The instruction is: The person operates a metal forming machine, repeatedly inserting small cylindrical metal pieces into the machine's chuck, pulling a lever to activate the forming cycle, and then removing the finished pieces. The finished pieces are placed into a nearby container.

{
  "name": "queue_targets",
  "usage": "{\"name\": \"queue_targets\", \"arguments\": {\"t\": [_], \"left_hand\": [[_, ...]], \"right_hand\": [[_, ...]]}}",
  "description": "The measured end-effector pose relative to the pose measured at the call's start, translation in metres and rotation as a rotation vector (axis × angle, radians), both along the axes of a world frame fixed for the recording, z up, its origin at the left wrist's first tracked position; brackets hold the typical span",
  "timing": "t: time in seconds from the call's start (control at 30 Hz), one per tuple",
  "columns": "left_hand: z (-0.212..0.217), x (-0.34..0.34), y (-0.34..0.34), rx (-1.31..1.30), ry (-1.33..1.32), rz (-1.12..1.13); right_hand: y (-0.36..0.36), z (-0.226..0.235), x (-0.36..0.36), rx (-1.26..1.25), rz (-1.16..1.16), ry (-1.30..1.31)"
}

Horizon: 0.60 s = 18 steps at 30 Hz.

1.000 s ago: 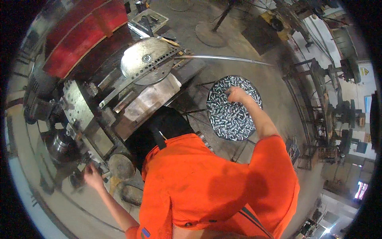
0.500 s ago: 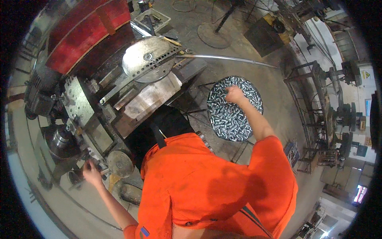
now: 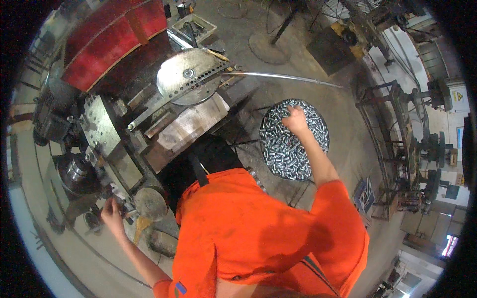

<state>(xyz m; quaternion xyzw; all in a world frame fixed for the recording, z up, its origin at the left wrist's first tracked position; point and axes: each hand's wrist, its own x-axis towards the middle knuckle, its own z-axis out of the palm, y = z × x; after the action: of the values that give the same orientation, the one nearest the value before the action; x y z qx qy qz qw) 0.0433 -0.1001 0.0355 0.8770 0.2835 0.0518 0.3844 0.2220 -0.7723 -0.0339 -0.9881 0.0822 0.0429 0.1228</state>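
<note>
Shifted since the earlier frame: the whole view, slightly; my left hand (image 3: 113, 217), a touch further out; my right hand (image 3: 296, 121), at the same heap, fingers a little rearranged.

Item: orange garment (image 3: 268, 223), nearest, filling the lower middle.

Item: right hand, fingers bent and parted at the heap. Whether a piece is pinched, I cannot tell. I judge the step in hand to be picking.

Item: small shiny metal cylinders (image 3: 293, 156), loose, heaped in a round dark tray (image 3: 324, 121), right of the machine. Their lie is jumbled; the next move calls, I judge, for a fingertip pinch on a single piece.

Item: left hand, fingers raised, just beside a round metal disc (image 3: 151, 203). Hold or no hold, I cannot tell.

Item: large pale plate (image 3: 171, 74), round-edged, crossed by a holed bar (image 3: 159, 105).

Item: red panel (image 3: 107, 49), behind.

Item: pale shallow bin (image 3: 212, 25), farther off, contents indistinct.
</note>
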Motion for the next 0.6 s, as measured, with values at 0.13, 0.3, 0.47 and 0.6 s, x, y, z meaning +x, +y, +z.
{"name": "queue_targets", "arguments": {"t": [0.13, 0.3, 0.47, 0.6], "left_hand": [[0.076, 0.011, -0.053, 0.012, -0.262, 0.044], [0.119, 0.078, -0.158, -0.297, -0.232, -0.237], [0.100, 0.098, -0.190, -0.635, -0.305, -0.375], [0.103, 0.084, -0.179, -0.769, -0.394, -0.310]], "right_hand": [[0.073, 0.074, -0.017, 0.286, 0.353, -0.250], [0.198, 0.140, -0.024, 0.594, 1.015, -0.307], [0.279, 0.190, -0.022, 0.562, 1.374, -0.308], [0.308, 0.200, -0.022, 0.540, 1.505, -0.335]]}}
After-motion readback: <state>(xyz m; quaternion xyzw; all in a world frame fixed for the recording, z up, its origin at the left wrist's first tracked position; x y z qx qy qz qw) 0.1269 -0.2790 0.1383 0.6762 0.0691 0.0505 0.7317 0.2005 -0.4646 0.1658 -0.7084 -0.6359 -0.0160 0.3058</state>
